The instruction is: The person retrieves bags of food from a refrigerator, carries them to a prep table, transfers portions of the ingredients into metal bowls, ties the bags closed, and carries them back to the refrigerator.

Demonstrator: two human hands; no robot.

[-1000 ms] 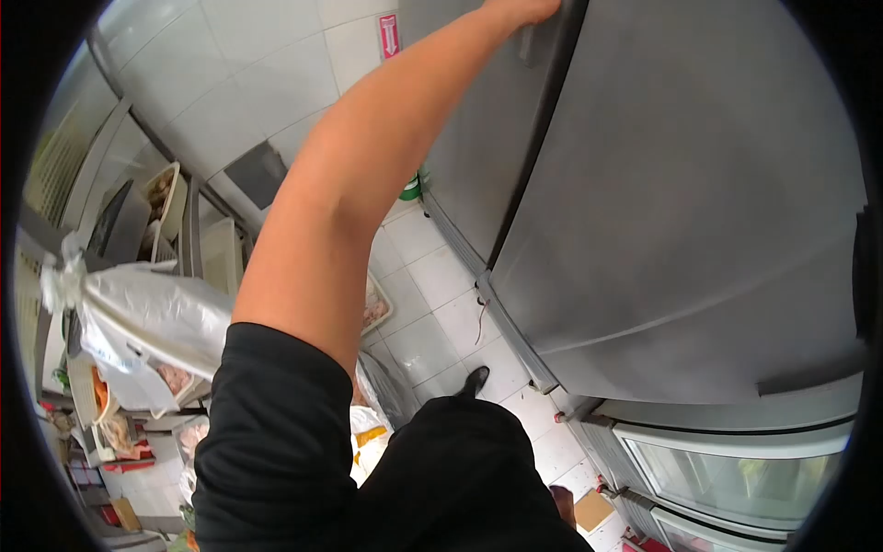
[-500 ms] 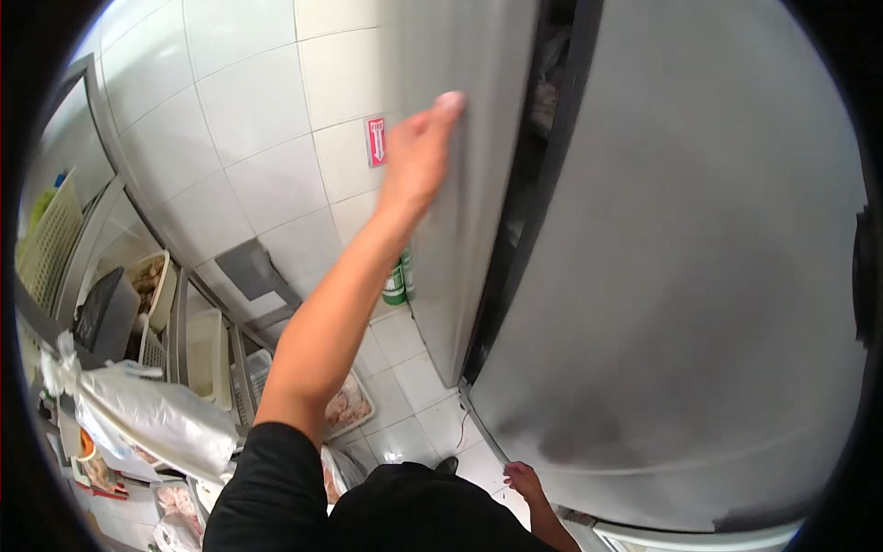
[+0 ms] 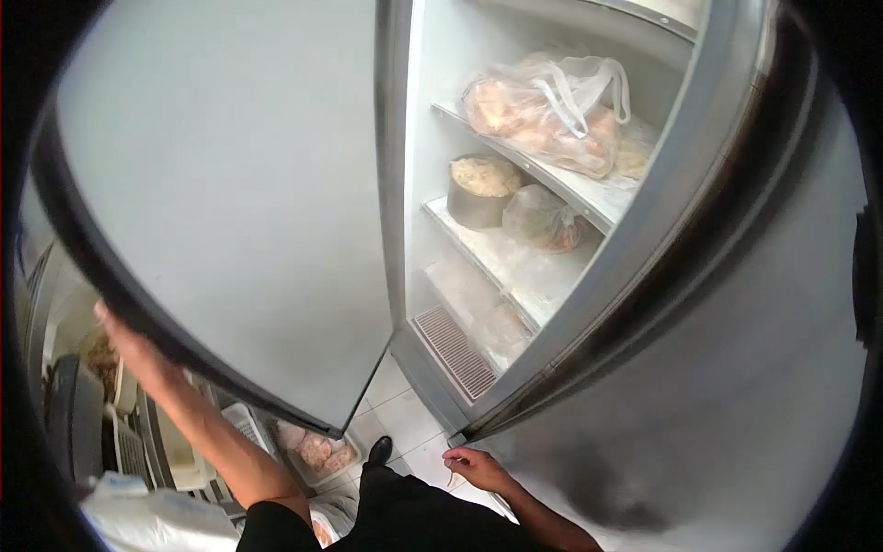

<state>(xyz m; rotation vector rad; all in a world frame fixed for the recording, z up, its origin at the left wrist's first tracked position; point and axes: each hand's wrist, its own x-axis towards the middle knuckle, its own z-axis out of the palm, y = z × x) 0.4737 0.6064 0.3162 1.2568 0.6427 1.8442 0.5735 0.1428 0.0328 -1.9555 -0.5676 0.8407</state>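
Observation:
The left door (image 3: pixel 230 184) of an upright steel fridge stands wide open. My left hand (image 3: pixel 129 340) is at this door's outer edge, partly hidden behind it, so its fingers are hard to make out. Low in front of the right door (image 3: pixel 699 368), my right hand (image 3: pixel 474 466) hangs with fingers curled; whether they hold anything is too small to tell. Inside the fridge, a clear bag of pinkish food (image 3: pixel 543 115) lies on a shelf. One shelf lower are a metal pot (image 3: pixel 483 191) with pale contents and a knotted bag (image 3: pixel 543 219).
A tray of raw meat (image 3: pixel 317 451) sits on the tiled floor (image 3: pixel 405 423) below the open door. Racks with bins (image 3: pixel 179 451) stand at the lower left, beside a white plastic bag (image 3: pixel 156 520). A black shoe (image 3: pixel 381 450) shows on the floor.
The left fridge door has swung open toward the left, uncovering the shelves. My left hand has moved left and down to the door's edge. My right hand has come into view and shifted slightly left.

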